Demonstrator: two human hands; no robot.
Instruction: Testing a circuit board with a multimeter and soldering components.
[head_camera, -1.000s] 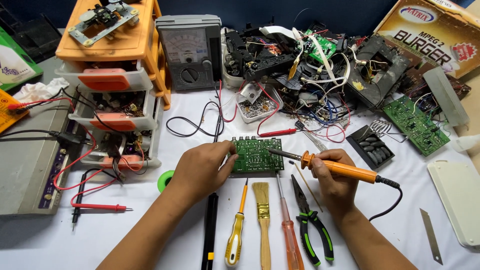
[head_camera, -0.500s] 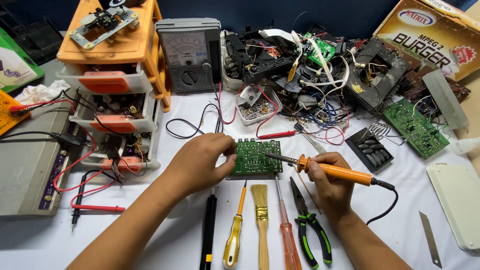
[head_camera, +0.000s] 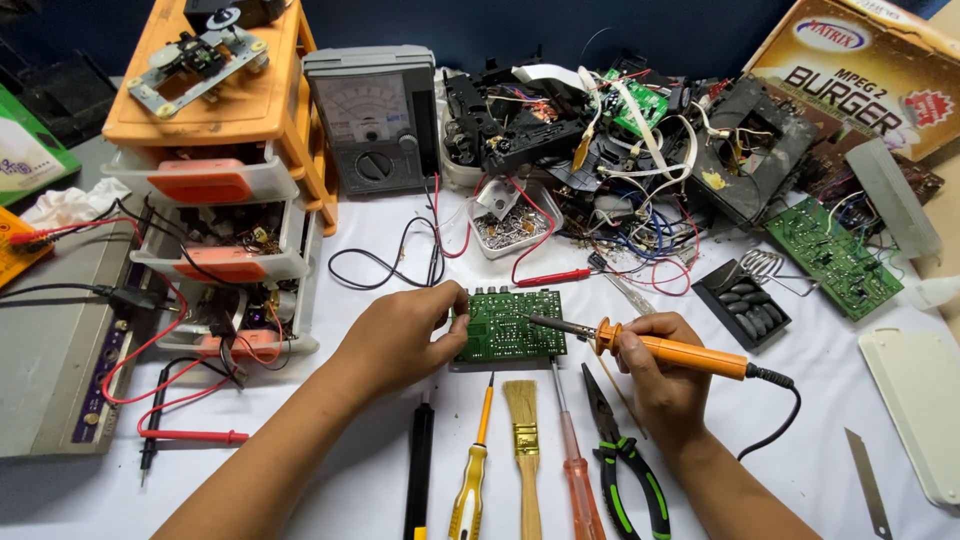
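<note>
At the middle of the white table: a green circuit board lies flat, just near of a tub of small metal parts.
Left hand: fingers curled over the board's left edge, pinching it and holding it down.
Right hand: fingers wrapped shut around the orange handle of a soldering iron, whose tip rests on the board's right part.
Near edge: black pen-like tool, yellow screwdriver, brush, red screwdriver, green-handled pliers, in a row left to right.
Far side: analogue multimeter, upright.
Far left: orange drawer unit.
</note>
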